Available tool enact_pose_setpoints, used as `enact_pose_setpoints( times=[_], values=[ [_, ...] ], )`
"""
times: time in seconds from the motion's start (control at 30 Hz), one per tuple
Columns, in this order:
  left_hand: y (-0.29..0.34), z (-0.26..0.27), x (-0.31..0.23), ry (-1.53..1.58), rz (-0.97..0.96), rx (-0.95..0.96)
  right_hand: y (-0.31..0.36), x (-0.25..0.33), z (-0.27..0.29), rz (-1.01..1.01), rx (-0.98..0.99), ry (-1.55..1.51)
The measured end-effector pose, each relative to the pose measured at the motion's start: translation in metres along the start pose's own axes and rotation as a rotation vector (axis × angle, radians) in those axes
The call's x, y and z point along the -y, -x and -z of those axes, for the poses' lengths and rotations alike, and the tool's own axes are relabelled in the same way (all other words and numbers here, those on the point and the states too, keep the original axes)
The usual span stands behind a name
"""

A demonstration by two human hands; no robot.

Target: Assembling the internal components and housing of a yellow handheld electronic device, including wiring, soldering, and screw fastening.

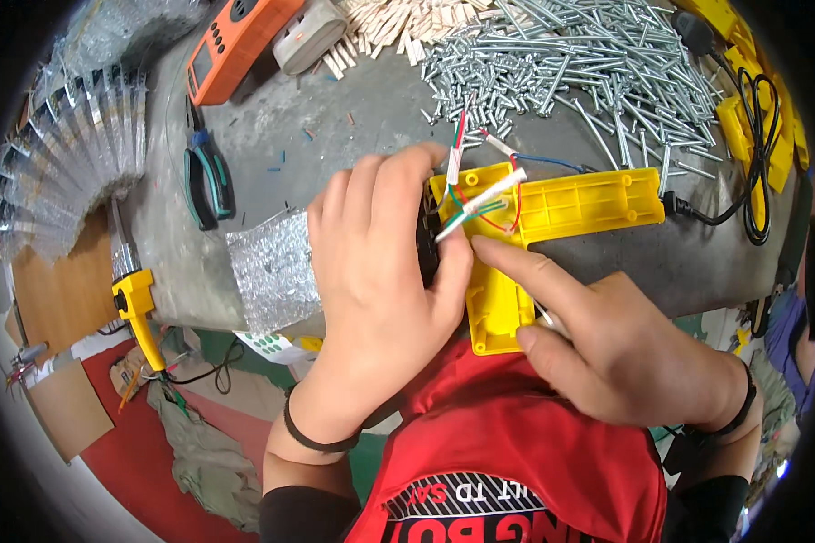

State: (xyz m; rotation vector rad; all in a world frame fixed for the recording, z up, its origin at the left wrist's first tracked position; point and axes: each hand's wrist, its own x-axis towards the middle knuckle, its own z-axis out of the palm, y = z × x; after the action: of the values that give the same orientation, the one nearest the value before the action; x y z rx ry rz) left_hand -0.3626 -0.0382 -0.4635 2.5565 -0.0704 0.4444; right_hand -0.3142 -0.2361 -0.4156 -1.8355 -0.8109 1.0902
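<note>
- 2 hands in my view: L hand (376,249) wrapped on black part (427,242), ctr frame.
- R hand (620,348): index & thumb at yellow plastic half-shell (593,201), R of ctr; can't tell if gripping.
- Metal screws (570,68), upper R.

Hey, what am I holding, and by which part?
The yellow case, apparently by its left side in your left hand; your right hand touches its lower part's right edge.
</note>
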Motion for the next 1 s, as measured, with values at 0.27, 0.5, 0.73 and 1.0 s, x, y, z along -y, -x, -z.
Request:
enact_pose_setpoints(
  times=[0.27, 0.5, 0.73, 1.0],
  values=[
    [-0.002, 0.003, -0.013, 0.013, 0.115, 0.002, 0.041, -0.012, -0.031, -0.163, 0.191, -0.754],
    [0.007, -0.001, -0.018, -0.079, 0.071, 0.028, 0.025, -0.024, -0.045, -0.061, 0.003, -0.494],
    [0.009, -0.01, -0.019, -0.183, 0.114, -0.111, 0.02, -0.024, -0.054, 0.018, -0.058, -0.371],
    [0.056, 0.045, -0.029, 0.032, -0.175, 0.238, 0.02, -0.012, -0.041, -0.087, -0.017, -0.192]
  ],
)
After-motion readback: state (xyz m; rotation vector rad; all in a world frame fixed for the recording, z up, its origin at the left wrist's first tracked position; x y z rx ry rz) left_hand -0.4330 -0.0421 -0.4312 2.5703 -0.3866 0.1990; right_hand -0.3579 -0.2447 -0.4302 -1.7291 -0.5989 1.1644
